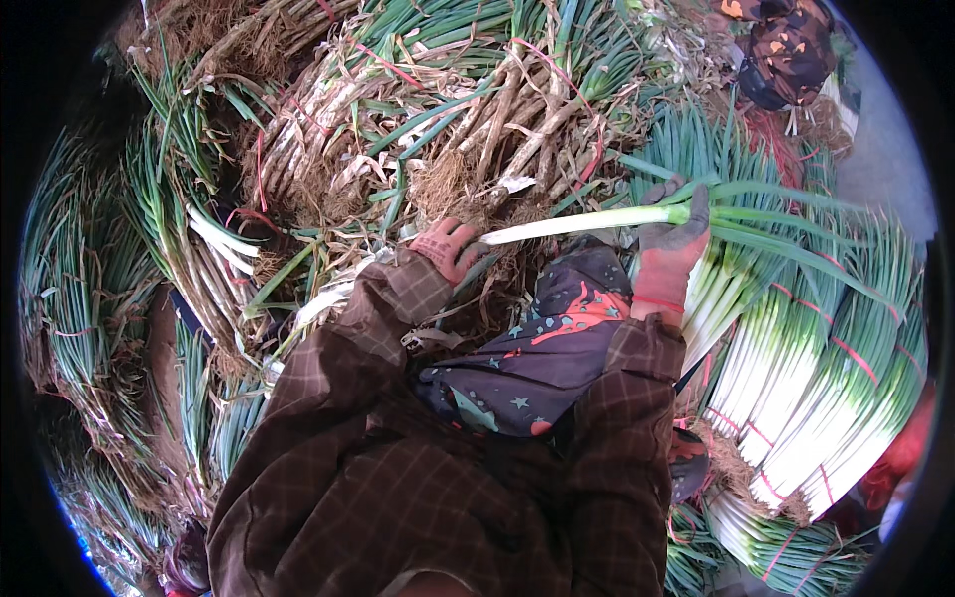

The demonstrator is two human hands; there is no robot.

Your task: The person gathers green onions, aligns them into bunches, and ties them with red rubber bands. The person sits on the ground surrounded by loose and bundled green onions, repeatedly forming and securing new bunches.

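A long green onion (pixel 582 224) with a peeled white stem lies across in front of me. My right hand (pixel 675 235), in a dirty pink-and-grey glove, grips it where the stem splits into green leaves, which trail to the right. At the other end, the root end meets the thumb and forefinger of my left hand (pixel 448 248); this glove is pink and bears printing. Under the stalk is my knee in dark patterned cloth (pixel 582 291). Unpeeled green onions (pixel 507 127) with dry skins and brown roots are heaped just beyond my hands.
Cleaned green onions in bundles (pixel 791 403), tied with red bands, lean at my right. Soil-covered bundles (pixel 82 298) stand at far left. White peeled stalks (pixel 224 242) rest on another pile at left. At upper right is another person's camouflage-patterned clothing (pixel 791 56).
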